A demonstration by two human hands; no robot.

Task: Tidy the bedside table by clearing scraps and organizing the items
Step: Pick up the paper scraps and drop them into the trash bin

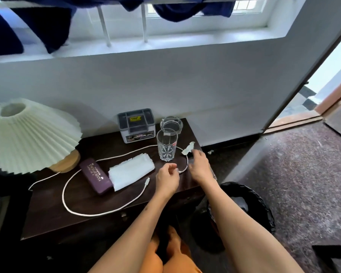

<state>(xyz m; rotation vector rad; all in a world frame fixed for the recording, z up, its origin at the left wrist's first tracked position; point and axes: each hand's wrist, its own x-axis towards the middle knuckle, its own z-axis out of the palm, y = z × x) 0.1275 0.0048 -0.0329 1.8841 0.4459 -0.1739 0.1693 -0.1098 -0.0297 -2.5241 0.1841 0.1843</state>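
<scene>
On the dark bedside table (53, 211) a white charging cable (81, 210) loops across the front. My left hand (166, 179) hovers over the cable's right end, fingers curled and apart, holding nothing. My right hand (199, 164) reaches toward a crumpled white paper scrap (187, 148) near the table's right edge, fingertips at the scrap; no grip shows. A clear drinking glass (166, 144) stands upright just left of the scrap. A folded white cloth (131, 171) and a maroon case (96, 176) lie side by side in the middle.
A pleated cream lamp (32, 134) stands at the table's left. A grey organiser box (136, 125) and a glass ashtray (171, 124) sit at the back. A black-lined waste bin (244, 209) stands on the floor to the right. An open doorway (323, 91) is at the far right.
</scene>
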